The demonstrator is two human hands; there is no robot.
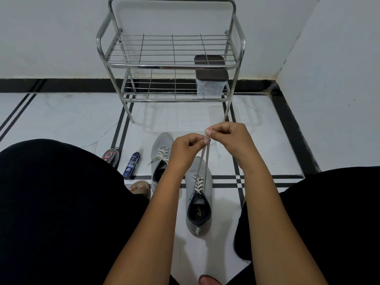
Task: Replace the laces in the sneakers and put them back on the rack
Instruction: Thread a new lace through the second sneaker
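Grey sneaker, laced, lies left on the floor. Left hand and right hand pinch both lace ends together, raised above the second sneaker. Evening the ends before tying would be advisable. Rack stands beyond.

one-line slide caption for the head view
Both hands, left and right, pinch the lace ends above the near sneaker, rack behind.

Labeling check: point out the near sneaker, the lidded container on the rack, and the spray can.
near sneaker [206,175]: head view, grey toe upper.
lidded container [211,75]: head view, dark lid.
spray can [131,164]: head view, blue label.
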